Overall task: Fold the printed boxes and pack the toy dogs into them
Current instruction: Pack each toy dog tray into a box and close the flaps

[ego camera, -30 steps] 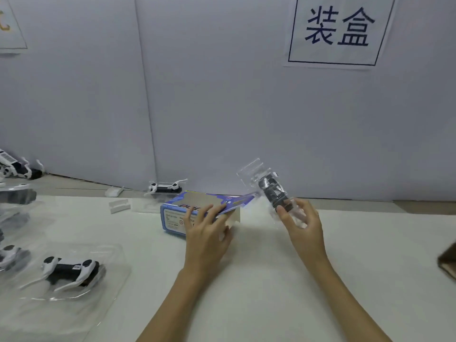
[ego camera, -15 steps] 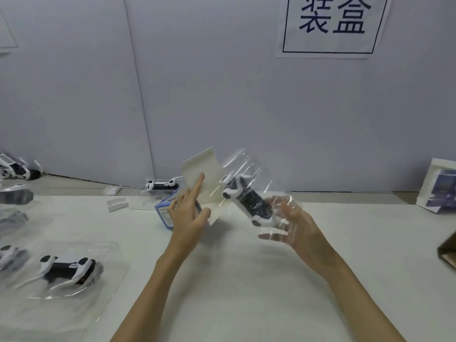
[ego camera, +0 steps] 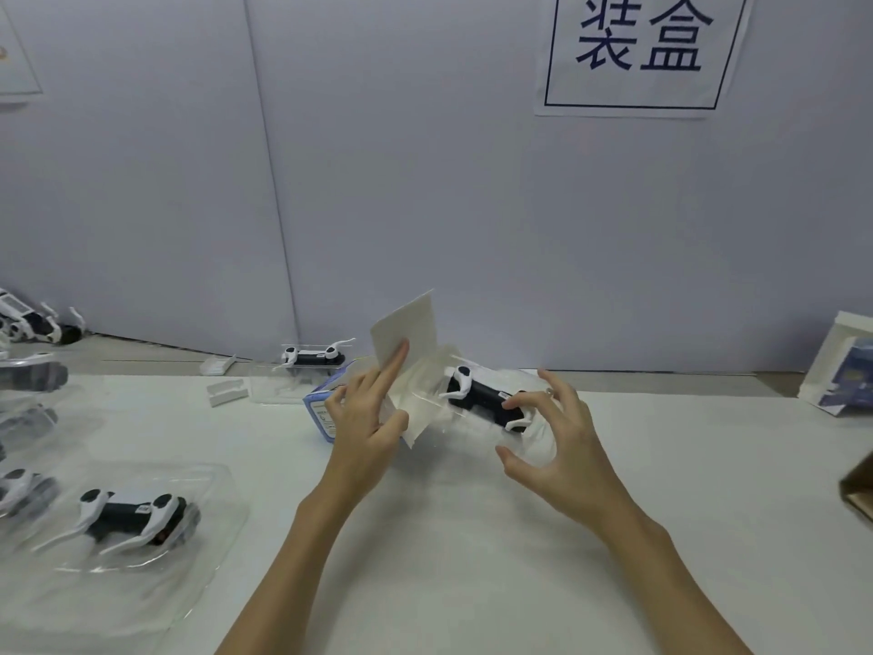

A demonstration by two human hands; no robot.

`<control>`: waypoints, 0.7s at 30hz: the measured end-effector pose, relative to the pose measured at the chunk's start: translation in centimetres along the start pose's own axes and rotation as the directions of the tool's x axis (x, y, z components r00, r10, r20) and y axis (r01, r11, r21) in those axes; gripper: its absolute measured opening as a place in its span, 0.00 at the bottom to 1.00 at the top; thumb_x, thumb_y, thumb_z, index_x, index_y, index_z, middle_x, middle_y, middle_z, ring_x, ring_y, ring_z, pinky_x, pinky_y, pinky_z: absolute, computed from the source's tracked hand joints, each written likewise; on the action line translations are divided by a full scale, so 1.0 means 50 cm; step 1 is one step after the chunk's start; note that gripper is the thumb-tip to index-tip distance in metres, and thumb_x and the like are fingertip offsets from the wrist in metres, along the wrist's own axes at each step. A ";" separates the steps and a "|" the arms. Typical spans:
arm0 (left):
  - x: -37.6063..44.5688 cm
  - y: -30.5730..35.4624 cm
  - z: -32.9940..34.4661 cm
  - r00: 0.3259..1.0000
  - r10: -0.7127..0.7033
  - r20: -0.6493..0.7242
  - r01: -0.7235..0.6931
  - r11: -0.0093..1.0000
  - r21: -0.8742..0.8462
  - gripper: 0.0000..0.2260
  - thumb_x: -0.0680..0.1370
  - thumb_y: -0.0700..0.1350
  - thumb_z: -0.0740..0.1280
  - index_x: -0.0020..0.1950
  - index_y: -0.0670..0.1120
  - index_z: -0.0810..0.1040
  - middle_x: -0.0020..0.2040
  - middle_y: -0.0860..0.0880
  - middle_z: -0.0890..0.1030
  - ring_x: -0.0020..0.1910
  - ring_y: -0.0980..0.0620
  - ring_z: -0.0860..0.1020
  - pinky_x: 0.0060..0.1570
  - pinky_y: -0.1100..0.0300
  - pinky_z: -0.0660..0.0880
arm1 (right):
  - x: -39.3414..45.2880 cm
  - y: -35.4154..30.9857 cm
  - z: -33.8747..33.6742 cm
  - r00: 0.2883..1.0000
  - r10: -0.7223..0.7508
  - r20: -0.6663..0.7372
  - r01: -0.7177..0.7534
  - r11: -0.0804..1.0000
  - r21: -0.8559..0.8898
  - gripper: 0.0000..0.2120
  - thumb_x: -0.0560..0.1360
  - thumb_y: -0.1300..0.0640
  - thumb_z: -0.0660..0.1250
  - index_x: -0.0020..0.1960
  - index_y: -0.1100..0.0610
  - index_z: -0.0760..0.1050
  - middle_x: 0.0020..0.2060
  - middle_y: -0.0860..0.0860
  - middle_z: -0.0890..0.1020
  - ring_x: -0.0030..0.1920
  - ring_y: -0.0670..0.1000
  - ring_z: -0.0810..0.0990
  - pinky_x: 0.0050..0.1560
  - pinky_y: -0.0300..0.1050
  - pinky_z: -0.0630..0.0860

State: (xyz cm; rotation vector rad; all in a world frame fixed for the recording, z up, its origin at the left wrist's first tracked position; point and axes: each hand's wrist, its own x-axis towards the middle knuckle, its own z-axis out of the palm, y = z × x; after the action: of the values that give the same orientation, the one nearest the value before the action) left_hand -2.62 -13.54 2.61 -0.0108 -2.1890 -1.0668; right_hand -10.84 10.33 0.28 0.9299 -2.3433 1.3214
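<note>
Scanning left first: spare dog (ego camera: pixel 130 515) lies in its clear tray (ego camera: pixel 198 569) on the worktop (ego camera: pixel 449 560), well apart from my hands; more dogs sit at the far left edge.
Behind, centre-left: another dog (ego camera: pixel 312 356) in a tray rests by the wall, just behind the box.
Box: box (ego camera: pixel 326 408) sits on the worktop, open end turned to the right, its flap (ego camera: pixel 406 323) standing up.
Left hand: left hand (ego camera: pixel 366 418) grips the box at its mouth, forefinger straight up along the flap, holding it back.
Dog: dog in hand (ego camera: pixel 482 399) lies in its blister (ego camera: pixel 427 394), leading edge at the box mouth; how far in, I cannot tell.
Right hand: right hand (ego camera: pixel 548 442) is curled round the blister's rear, fingertips on the dog, thumb below.
Step, as I judge it: sliding the blister into the box.
Doing it well: I'd keep the flap pinned clear, square the blister to the mouth, push from the rear evenly, and not squeeze the thin plastic.
Risk: a corner catching the inner flap.
Far right: a printed box (ego camera: pixel 841 371) leans on the wall.
</note>
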 end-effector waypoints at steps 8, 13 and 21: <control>-0.010 -0.018 0.035 0.991 0.119 0.062 -0.130 0.968 0.217 0.34 0.73 0.46 0.56 0.80 0.59 0.65 0.56 0.72 0.69 0.61 0.64 0.68 0.72 0.51 0.54 | -0.004 -0.019 -0.012 0.995 0.017 0.099 -0.002 0.989 -0.149 0.27 0.70 0.45 0.73 0.67 0.34 0.70 0.80 0.41 0.56 0.78 0.46 0.54 0.76 0.54 0.63; -0.030 -0.004 0.071 0.951 0.241 0.195 -0.285 0.926 0.246 0.35 0.73 0.46 0.56 0.82 0.58 0.62 0.59 0.69 0.70 0.63 0.64 0.68 0.71 0.43 0.58 | -0.014 -0.029 0.001 0.991 -0.008 0.137 0.031 0.986 -0.163 0.34 0.72 0.40 0.71 0.75 0.36 0.63 0.81 0.38 0.50 0.81 0.42 0.47 0.79 0.47 0.56; -0.040 0.046 0.082 0.977 0.203 0.063 -0.205 0.979 0.016 0.26 0.82 0.58 0.65 0.80 0.57 0.67 0.70 0.63 0.75 0.71 0.52 0.72 0.73 0.49 0.59 | 0.003 -0.045 0.022 0.980 0.128 -0.153 -0.055 0.911 0.409 0.22 0.83 0.59 0.67 0.75 0.46 0.67 0.71 0.39 0.74 0.72 0.40 0.71 0.71 0.43 0.72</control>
State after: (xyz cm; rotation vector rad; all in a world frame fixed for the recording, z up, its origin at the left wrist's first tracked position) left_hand -2.81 -8.63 1.29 -0.2563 -2.1990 -0.9376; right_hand -9.40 8.52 1.21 0.7738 -2.0384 1.8918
